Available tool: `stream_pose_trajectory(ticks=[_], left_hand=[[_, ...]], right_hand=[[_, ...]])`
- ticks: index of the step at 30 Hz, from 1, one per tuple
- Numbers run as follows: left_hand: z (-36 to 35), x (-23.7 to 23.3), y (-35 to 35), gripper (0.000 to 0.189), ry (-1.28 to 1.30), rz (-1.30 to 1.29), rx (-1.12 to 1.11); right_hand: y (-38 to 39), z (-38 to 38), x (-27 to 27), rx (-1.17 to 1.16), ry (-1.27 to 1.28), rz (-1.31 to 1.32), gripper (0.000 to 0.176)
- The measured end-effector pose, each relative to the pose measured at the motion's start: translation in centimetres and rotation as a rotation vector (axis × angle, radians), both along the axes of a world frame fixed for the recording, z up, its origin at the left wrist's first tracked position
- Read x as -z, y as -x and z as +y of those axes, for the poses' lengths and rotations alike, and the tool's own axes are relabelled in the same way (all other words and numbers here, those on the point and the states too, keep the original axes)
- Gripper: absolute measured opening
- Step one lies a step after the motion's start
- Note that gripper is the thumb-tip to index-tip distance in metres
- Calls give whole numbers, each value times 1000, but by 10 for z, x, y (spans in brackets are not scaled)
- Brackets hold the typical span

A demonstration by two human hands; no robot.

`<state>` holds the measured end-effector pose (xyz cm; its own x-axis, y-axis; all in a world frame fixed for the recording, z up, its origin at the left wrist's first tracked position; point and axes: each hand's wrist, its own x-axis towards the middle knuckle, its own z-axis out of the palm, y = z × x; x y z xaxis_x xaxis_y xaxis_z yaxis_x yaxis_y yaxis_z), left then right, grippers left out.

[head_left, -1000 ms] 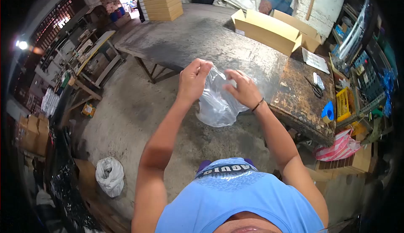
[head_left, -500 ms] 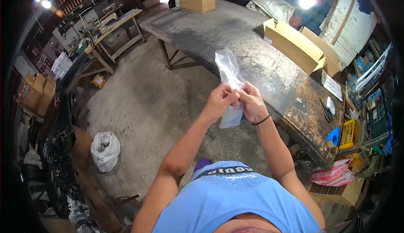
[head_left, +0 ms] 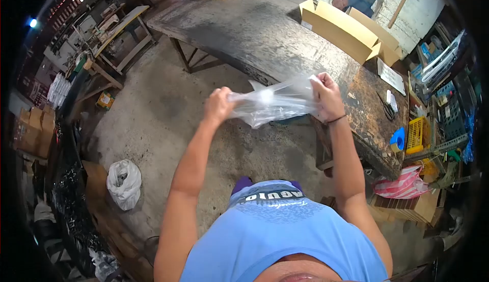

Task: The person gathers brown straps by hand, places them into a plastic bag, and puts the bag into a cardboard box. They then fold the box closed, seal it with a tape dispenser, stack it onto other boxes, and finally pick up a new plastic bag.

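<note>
A clear plastic bag (head_left: 272,101) is stretched sideways between my two hands, above the floor and beside the near edge of the dark worktable (head_left: 244,37). My left hand (head_left: 219,104) is closed on its left end. The right end of the bag is gripped by my right hand (head_left: 327,96), which has a dark band at the wrist. The plastic is creased and partly blurred, with a loose lower edge hanging down.
An open cardboard box (head_left: 341,30) stands at the table's back right. Scissors (head_left: 388,110) and a blue tape roll (head_left: 397,139) lie on its right end. A white sack (head_left: 124,184) sits on the floor at left; a second bench (head_left: 119,30) stands far left.
My hands have moved apart, the left one leftward and the right one rightward and up. The bag, bunched and upright before, is now spread wide between them. The camera view has shifted.
</note>
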<state>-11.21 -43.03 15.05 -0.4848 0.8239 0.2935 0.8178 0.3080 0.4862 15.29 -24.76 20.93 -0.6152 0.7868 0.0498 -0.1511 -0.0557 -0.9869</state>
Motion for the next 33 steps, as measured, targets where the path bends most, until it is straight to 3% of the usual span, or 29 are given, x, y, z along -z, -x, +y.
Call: stream_pose_trajectory(ticks=[1,2,3,5,7,9,11,13,14,16,17,19,20,21,23,24,25,26,27,29,30,31,32,33], left_hand=[[1,13,22,37,-143,-156,-82],[3,24,39,30,-209,-267,-168],[11,55,73,22,-390,-626,-193],[15,-14,24,15,-853,-1447,-444],[16,-19,22,19,-916,-1549,-276],[21,-65,-31,31,-861,-1371,-292],[33,-51,-59,31,-651,-1107,-153],[28,-59,-80,25,-336,-541,-83],[18,-73,-75,14,-160,-244,-73],[15,-50,-12,8,-212,119,-184],[2,-63,18,7,-120,180,-258],[-27,-125,33,10,-439,419,-332],[-36,-153,33,12,-614,524,-340],[-39,-151,33,12,-635,541,-349],[-59,-104,15,17,-408,438,-245],[-70,-64,5,20,-289,380,-197],[-77,26,10,22,118,86,-283],[-101,89,12,27,466,-148,-215],[-121,98,4,27,303,-280,-267],[-106,96,33,28,-261,-149,-351],[-108,30,22,28,-206,-188,-350],[-91,-51,31,27,-695,-176,-305],[-86,-57,44,27,-732,-147,-293],[-94,-48,46,27,-903,97,-245]], right_hand=[[-1,-6,-12,60,-405,-290,16],[-4,-3,-5,2,-555,-299,19],[-8,-1,1,-6,-557,-296,19],[-14,0,12,32,-635,-551,22],[-9,-7,21,125,-698,-683,26],[14,-25,23,618,-1486,-503,42],[48,-63,-7,472,-1520,-354,52],[76,-60,9,14,-1089,-396,46],[96,-28,36,-92,-1122,-693,46],[94,-2,5,6,-1124,-552,44],[93,6,-22,109,-1110,-415,44],[78,-2,-98,207,-1213,-362,50],[70,-6,-116,304,-1179,-67,52],[60,-12,-123,392,-1130,230,54],[49,-17,-58,181,-1106,183,30],[70,-9,4,284,-1585,-386,19],[82,24,118,-203,-1409,-965,23],[42,16,149,-373,-1245,-836,27],[38,22,153,-503,-1112,-684,30],[65,39,115,-22,-1678,-239,37],[74,62,107,-211,-1070,-523,41],[76,5,-19,66,-1123,-449,43],[75,-12,-76,165,-1001,-264,43],[74,-11,-67,170,-1013,-257,43]])
